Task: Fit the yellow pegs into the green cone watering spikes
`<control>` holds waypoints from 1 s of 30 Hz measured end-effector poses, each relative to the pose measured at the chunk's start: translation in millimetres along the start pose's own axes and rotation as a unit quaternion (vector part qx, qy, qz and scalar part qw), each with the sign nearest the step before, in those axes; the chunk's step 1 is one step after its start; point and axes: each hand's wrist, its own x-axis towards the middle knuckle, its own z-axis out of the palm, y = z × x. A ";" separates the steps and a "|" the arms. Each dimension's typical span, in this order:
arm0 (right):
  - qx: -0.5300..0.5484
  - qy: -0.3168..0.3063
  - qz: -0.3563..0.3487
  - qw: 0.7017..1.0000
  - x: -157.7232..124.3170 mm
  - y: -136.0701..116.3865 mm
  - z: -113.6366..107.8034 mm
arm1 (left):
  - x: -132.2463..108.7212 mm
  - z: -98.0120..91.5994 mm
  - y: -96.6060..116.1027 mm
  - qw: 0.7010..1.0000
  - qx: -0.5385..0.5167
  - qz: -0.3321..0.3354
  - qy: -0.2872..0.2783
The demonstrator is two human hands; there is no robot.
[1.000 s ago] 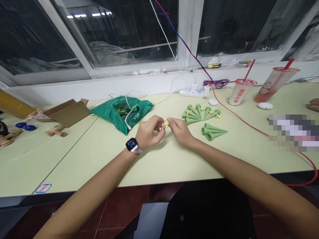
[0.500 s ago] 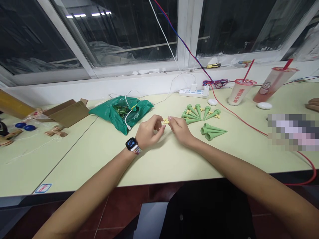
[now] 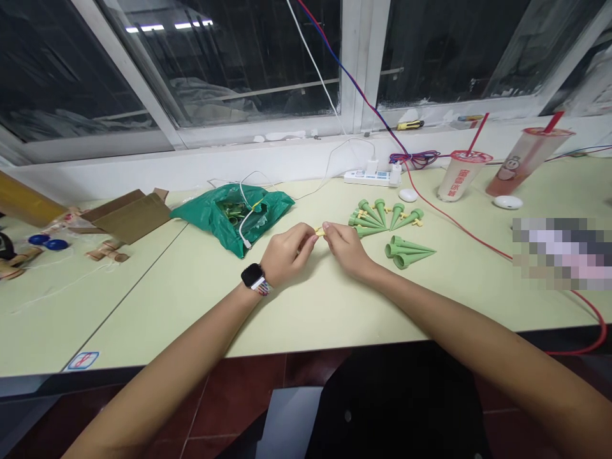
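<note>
A small yellow plastic valve [image 3: 320, 232] is pinched between my two hands above the table. My left hand [image 3: 287, 253], with a watch on its wrist, closes its thumb and forefinger on the valve's left end. My right hand [image 3: 345, 247] grips the other end, and the fingers cover most of the piece. Just right of my right hand, several green plastic watering spikes [image 3: 368, 217] lie in a fan, some with yellow valves [image 3: 417, 222] on them. Nearer to me lie a few more green spikes [image 3: 410, 252], wide ends to the left.
Left of my hands, a green plastic bag [image 3: 201, 213] lies open with green pieces inside. Beyond are a cardboard box [image 3: 136, 217] and wooden toys [image 3: 108, 250]. A power strip [image 3: 367, 178], drink cups [image 3: 461, 177] and a red cable [image 3: 461, 224] occupy the back and right.
The thumb and fingers of my left hand have come together on the yellow valve; before, they were apart. My right hand keeps its grip almost in place.
</note>
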 end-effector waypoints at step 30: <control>-0.431 -0.100 -0.015 0.897 7.3 6.3 -19.6 | 17.2 -32.2 -25.3 0.942 0.039 -0.166 -0.288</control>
